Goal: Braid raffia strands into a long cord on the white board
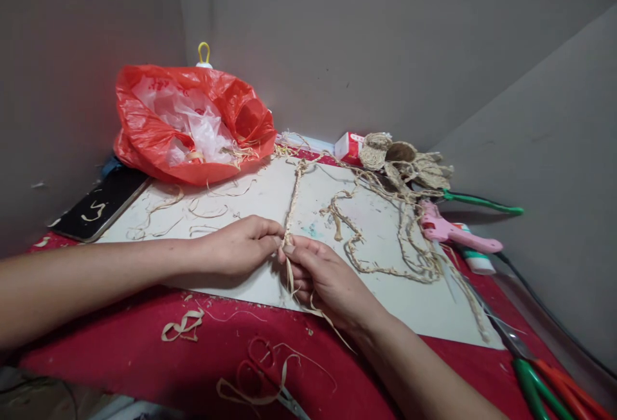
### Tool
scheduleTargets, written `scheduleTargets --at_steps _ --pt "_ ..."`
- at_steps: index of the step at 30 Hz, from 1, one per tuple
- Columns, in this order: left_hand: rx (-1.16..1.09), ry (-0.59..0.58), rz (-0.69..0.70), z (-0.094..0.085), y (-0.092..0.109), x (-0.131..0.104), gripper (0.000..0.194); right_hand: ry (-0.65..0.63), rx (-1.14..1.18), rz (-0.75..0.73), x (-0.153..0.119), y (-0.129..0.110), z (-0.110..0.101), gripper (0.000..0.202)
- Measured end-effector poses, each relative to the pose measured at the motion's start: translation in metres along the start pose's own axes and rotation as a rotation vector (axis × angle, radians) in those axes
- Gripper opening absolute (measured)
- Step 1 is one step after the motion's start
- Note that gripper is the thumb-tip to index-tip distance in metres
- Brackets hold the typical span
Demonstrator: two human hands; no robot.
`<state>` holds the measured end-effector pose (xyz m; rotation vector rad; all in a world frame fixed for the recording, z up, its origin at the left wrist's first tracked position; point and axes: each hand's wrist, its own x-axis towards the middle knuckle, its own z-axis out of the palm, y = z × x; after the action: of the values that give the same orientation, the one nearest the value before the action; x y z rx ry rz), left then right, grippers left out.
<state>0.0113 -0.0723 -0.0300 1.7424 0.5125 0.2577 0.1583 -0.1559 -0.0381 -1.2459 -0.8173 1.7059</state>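
Observation:
A braided straw cord [294, 198] runs from the far side of the white board down to my two hands. My left hand [248, 243] is closed, its fingertips pinching the cord's near end from the left. From the right, my right hand [322, 275] grips the same end between thumb and fingers. Loose flat strands [290, 275] hang below the pinch, and one trails past my right wrist. A long stretch of finished braid [359, 256] loops over the board to the right. Some of my fingertips are hidden behind the cord.
A red plastic bag [144, 150] stands at the back left, beside a black phone [103, 205]. The white board [231, 285] lies on red cloth [120, 343]. Rightward are a pink glue gun [453, 230] and large scissors [535, 381]. Small red scissors [260, 368] lie in front.

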Motion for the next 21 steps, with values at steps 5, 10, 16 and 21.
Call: scheduleTargets --at_steps 5,10,16,21 --pt "0.282 0.041 0.03 -0.003 0.004 -0.001 0.023 0.02 -0.046 0.037 0.001 0.0 -0.003 0.025" --pt "0.448 0.042 0.037 -0.006 0.01 -0.003 0.023 0.012 -0.086 0.041 0.003 0.001 -0.008 0.023" --pt "0.287 -0.079 -0.032 -0.016 0.01 0.001 0.022 -0.009 -0.176 0.02 0.005 0.001 -0.018 0.023" --pt "-0.088 -0.155 -0.21 -0.019 0.004 0.005 0.019 -0.023 -0.369 -0.114 0.004 -0.003 -0.02 0.02"
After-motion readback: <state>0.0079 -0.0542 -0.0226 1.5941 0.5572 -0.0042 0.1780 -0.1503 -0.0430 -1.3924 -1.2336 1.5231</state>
